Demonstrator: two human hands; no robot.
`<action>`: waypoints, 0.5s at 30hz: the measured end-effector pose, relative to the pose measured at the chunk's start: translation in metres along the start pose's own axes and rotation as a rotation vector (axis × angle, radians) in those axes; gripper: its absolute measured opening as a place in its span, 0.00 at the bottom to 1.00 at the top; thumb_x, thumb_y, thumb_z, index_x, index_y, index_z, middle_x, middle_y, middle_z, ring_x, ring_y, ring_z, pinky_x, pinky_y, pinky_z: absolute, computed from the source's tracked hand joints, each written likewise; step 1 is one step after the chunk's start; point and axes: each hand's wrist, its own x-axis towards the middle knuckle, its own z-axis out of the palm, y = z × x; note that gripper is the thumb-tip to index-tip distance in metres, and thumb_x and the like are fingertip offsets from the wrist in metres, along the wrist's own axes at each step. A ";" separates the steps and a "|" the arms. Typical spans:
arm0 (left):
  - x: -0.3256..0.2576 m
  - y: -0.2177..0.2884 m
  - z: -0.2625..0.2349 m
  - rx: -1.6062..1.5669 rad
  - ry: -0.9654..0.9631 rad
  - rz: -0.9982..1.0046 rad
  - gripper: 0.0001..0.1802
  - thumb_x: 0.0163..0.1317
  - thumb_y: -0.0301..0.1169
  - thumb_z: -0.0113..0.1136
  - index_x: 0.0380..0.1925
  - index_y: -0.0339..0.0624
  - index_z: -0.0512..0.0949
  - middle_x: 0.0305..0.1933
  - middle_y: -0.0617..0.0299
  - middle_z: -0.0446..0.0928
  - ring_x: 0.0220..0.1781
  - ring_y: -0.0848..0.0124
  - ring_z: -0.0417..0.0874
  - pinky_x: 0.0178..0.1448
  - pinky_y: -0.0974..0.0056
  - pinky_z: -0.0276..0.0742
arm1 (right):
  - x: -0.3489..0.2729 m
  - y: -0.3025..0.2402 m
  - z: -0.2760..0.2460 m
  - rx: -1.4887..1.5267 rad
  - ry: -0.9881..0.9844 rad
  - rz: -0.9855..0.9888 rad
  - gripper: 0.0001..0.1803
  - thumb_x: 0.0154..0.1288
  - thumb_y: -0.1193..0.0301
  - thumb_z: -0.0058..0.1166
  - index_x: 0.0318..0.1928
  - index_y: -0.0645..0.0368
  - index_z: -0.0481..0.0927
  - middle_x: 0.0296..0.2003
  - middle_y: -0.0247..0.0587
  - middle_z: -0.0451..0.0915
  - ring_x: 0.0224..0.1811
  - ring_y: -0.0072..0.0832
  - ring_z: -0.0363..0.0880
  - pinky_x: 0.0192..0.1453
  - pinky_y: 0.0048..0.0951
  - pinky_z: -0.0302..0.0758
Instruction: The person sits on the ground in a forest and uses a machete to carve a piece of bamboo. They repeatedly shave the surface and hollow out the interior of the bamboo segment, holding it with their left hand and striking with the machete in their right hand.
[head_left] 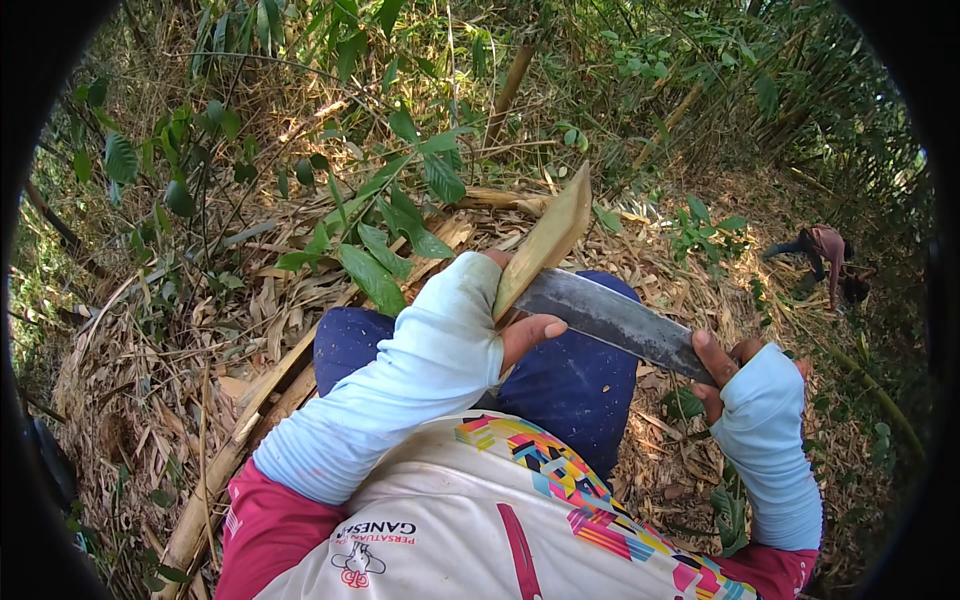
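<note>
My left hand (515, 330) is closed around a flat, pale piece of wood (550, 235), its slanted tip pointing up and away from me. The thumb sticks out to the right, just under the blade. A broad, dark grey machete (620, 322) runs across from my right hand (738, 380), which is closed at its right end; the handle is hidden in the fist. The blade's left end meets the wood beside my left hand. Both hands are above my knees in dark blue trousers (575, 390), with pale blue sleeves over the wrists.
Dry leaves (270, 290) cover the ground. A split bamboo pole (230, 455) lies to my left, and a leafy sapling (375, 240) stands close ahead. Another person (825, 250) bends over at the far right. Thick greenery (640, 60) rises behind.
</note>
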 end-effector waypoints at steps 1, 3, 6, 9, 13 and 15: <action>0.000 -0.003 0.001 -0.022 0.000 0.025 0.36 0.54 0.43 0.75 0.55 0.33 0.72 0.43 0.45 0.79 0.44 0.51 0.82 0.48 0.56 0.77 | -0.001 0.001 0.001 0.007 0.002 -0.006 0.39 0.47 0.62 0.71 0.64 0.27 0.75 0.25 0.33 0.71 0.23 0.30 0.70 0.33 0.39 0.60; 0.001 -0.016 0.007 -0.242 -0.035 0.072 0.38 0.56 0.41 0.74 0.60 0.34 0.69 0.46 0.45 0.79 0.46 0.54 0.82 0.51 0.57 0.77 | -0.002 0.006 0.002 0.052 0.025 -0.012 0.39 0.47 0.62 0.71 0.64 0.28 0.76 0.24 0.33 0.71 0.22 0.30 0.70 0.31 0.39 0.59; 0.002 -0.014 0.003 -0.323 -0.093 0.064 0.40 0.57 0.38 0.73 0.65 0.36 0.64 0.49 0.46 0.78 0.49 0.56 0.81 0.54 0.59 0.76 | -0.004 0.008 0.004 0.098 0.037 -0.040 0.38 0.47 0.62 0.71 0.64 0.30 0.76 0.21 0.33 0.69 0.20 0.31 0.69 0.27 0.39 0.58; 0.004 -0.004 -0.005 -0.225 -0.080 0.159 0.41 0.57 0.35 0.73 0.67 0.37 0.62 0.50 0.46 0.78 0.50 0.56 0.81 0.56 0.59 0.75 | -0.003 0.006 -0.001 0.097 -0.038 -0.033 0.38 0.47 0.64 0.70 0.63 0.32 0.77 0.24 0.34 0.72 0.25 0.34 0.72 0.32 0.42 0.62; 0.006 -0.005 -0.008 -0.180 -0.130 0.146 0.42 0.55 0.32 0.73 0.67 0.38 0.61 0.51 0.46 0.77 0.52 0.54 0.80 0.57 0.59 0.74 | 0.000 0.003 -0.007 0.094 -0.107 0.000 0.37 0.46 0.64 0.71 0.62 0.32 0.78 0.25 0.34 0.74 0.28 0.35 0.74 0.35 0.43 0.64; 0.005 0.001 -0.009 -0.153 -0.136 0.127 0.42 0.54 0.32 0.74 0.66 0.38 0.61 0.51 0.46 0.77 0.52 0.53 0.80 0.57 0.58 0.75 | 0.003 0.007 -0.008 0.095 -0.038 -0.074 0.37 0.48 0.64 0.70 0.63 0.34 0.77 0.21 0.35 0.70 0.21 0.33 0.69 0.27 0.41 0.60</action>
